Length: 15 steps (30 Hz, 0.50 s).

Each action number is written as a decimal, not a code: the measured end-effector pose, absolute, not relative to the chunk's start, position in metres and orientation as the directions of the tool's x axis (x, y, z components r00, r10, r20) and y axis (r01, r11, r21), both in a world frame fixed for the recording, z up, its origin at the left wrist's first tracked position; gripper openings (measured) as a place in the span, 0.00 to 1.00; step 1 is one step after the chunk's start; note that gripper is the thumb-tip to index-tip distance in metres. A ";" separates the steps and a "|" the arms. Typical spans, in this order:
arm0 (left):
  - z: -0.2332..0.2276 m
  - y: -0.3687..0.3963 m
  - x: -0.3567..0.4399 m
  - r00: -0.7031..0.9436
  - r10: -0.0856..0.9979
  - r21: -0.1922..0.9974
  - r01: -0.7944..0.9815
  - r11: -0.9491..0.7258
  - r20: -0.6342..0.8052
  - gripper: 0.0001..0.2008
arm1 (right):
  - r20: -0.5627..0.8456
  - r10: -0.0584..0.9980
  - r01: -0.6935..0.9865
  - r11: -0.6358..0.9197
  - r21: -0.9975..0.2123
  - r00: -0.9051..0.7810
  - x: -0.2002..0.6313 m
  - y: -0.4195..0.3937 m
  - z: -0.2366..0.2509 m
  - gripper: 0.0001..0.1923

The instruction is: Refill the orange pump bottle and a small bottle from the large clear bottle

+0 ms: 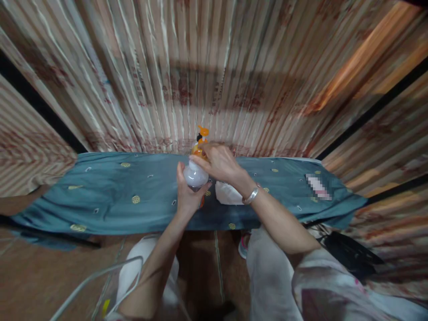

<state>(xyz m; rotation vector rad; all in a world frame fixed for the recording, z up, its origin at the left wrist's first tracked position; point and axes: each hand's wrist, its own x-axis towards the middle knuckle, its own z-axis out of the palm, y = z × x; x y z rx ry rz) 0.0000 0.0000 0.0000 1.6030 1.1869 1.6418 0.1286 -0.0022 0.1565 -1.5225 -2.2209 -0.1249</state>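
My left hand (187, 196) is wrapped round a rounded, pale white bottle (195, 176) and holds it above the cloth-covered table. Over the top of the same bottle lies my right hand (219, 161), with its fingers closed at the neck; what exactly they grip there is hidden. Just behind the hands stands a bottle with an orange pump head (203, 131), its lower part mostly covered by my fingers. A crumpled white item (229, 194), perhaps a cloth or bag, lies on the table beneath my right wrist.
The narrow table has a teal patterned cloth (113, 196). A blurred flat item (318, 187) lies at its right end. A pleated curtain (207, 58) hangs directly behind. Dark poles frame both sides, and a black bag (351, 254) sits low at the right.
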 end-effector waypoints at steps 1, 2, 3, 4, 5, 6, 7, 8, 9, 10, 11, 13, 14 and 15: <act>0.000 0.002 0.000 -0.140 0.869 0.875 0.183 -0.447 0.474 0.61 | 0.353 0.885 0.926 0.362 -0.109 -0.304 0.124 -0.001 0.161 0.27; -0.002 0.003 -0.001 -0.142 0.878 0.884 0.181 -0.430 0.457 0.61 | 0.311 0.897 0.936 0.346 -0.057 -0.313 0.119 0.000 0.162 0.29; -0.004 0.003 -0.002 -0.142 0.891 0.896 0.180 -0.406 0.432 0.62 | 0.287 0.902 0.940 0.340 -0.013 -0.322 0.116 0.000 0.163 0.31; -0.007 0.004 -0.003 -0.141 0.905 0.909 0.180 -0.375 0.401 0.64 | 0.275 0.903 0.941 0.338 0.023 -0.331 0.113 0.000 0.162 0.32; -0.011 0.004 -0.004 -0.138 0.920 0.922 0.179 -0.342 0.368 0.65 | 0.270 0.901 0.939 0.339 0.053 -0.341 0.111 0.001 0.161 0.33; -0.014 0.004 -0.005 -0.134 0.932 0.933 0.178 -0.311 0.336 0.66 | 0.266 0.898 0.937 0.341 0.078 -0.350 0.110 0.001 0.159 0.34; -0.016 0.004 -0.005 -0.131 0.942 0.942 0.178 -0.283 0.308 0.66 | 0.262 0.895 0.932 0.348 0.099 -0.362 0.110 0.001 0.157 0.34; -0.018 0.004 -0.006 -0.129 0.949 0.948 0.181 -0.262 0.287 0.65 | 0.255 0.890 0.926 0.360 0.115 -0.378 0.109 0.002 0.156 0.33; -0.019 0.004 -0.006 -0.129 0.954 0.951 0.188 -0.244 0.270 0.64 | 0.244 0.885 0.918 0.376 0.127 -0.396 0.109 0.002 0.155 0.33; -0.020 0.003 -0.006 -0.133 0.957 0.953 0.197 -0.229 0.257 0.62 | 0.235 0.879 0.909 0.394 0.134 -0.415 0.110 0.002 0.154 0.31; -0.019 0.003 -0.006 -0.137 0.959 0.954 0.209 -0.216 0.247 0.60 | 0.226 0.872 0.900 0.413 0.139 -0.434 0.110 0.003 0.154 0.30; -0.019 0.003 -0.007 -0.145 0.961 0.953 0.227 -0.200 0.236 0.57 | 0.199 0.867 0.889 0.435 0.145 -0.457 0.110 0.004 0.155 0.28; -0.019 0.003 -0.007 -0.143 0.961 0.952 0.231 -0.200 0.236 0.56 | 0.183 0.870 0.887 0.437 0.146 -0.459 0.110 0.005 0.155 0.28; -0.019 0.003 -0.008 -0.138 0.960 0.951 0.230 -0.207 0.243 0.55 | 0.172 0.871 0.887 0.439 0.146 -0.460 0.110 0.006 0.155 0.27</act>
